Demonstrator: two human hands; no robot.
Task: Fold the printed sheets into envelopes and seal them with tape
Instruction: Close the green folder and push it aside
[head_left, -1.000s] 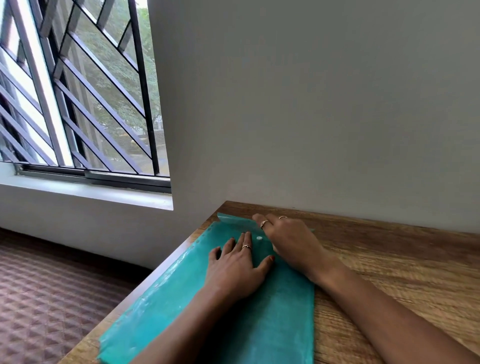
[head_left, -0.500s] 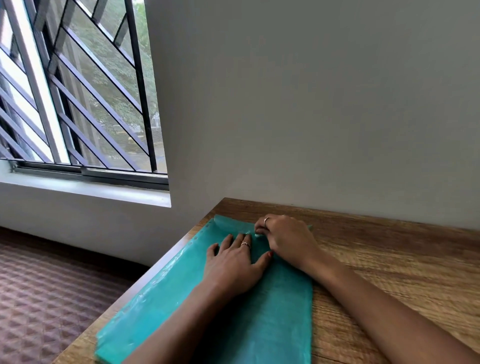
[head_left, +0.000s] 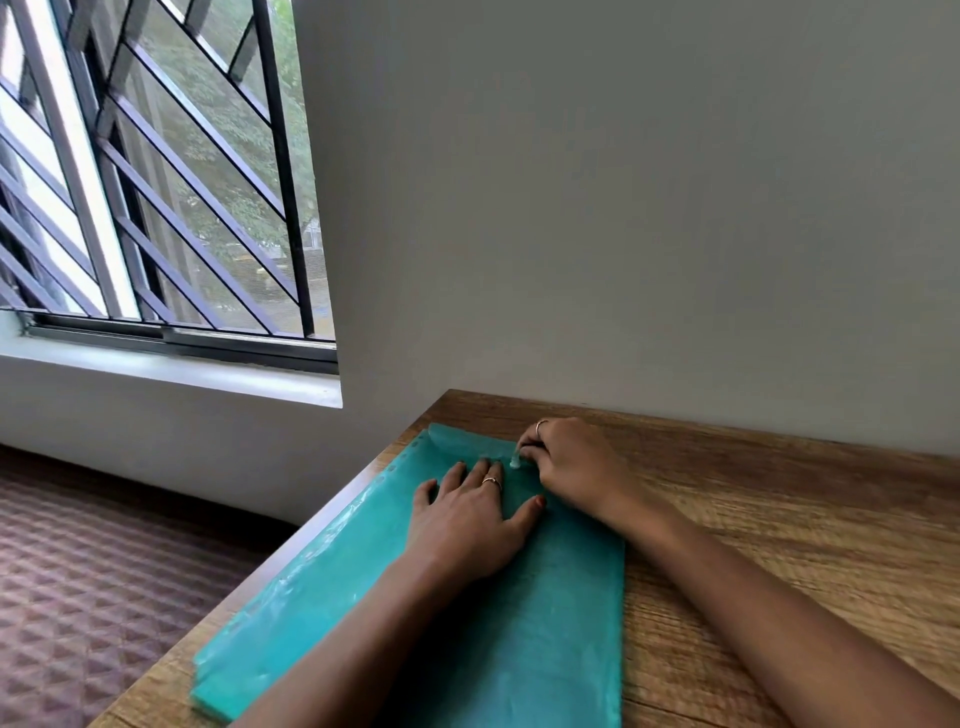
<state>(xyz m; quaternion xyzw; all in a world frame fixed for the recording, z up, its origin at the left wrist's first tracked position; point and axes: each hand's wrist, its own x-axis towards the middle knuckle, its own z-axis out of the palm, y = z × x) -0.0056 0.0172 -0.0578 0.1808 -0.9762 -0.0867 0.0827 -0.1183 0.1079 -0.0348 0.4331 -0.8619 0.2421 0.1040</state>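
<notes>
Grey plaster wall and a barred window with slanted dark bars (head_left: 156, 171) fill the upper part of the head view, above a wood-grain table (head_left: 779, 545) pushed into the corner.

On that table lies a long teal translucent plastic sleeve with a row of punched holes down its left edge (head_left: 545, 623), running from the near edge away toward the wall. It looks like a pocket that holds sheets; whether any printed sheets lie inside cannot be told through the tinted plastic.

The left hand (head_left: 467, 514) lies flat on the sleeve, fingers straight and spread, pressing it down and gripping nothing. Just beyond and to the right of it, the right hand (head_left: 571, 467) is at the sleeve's far end. Half a second ago its fingers rested curled over the plastic; now the thumb and forefinger are drawn together, pinching a small pale tab or bit of tape (head_left: 516, 460) that stands just off the teal surface. What exactly it is stays too small to tell.

Judged from this, the person has gone from smoothing the sleeve to picking at something on its far end, possibly a closing flap or tape, while the flat hand next to the pinch stops the slippery plastic from sliding. No tape roll is in sight, and no fold is visible yet.
</notes>
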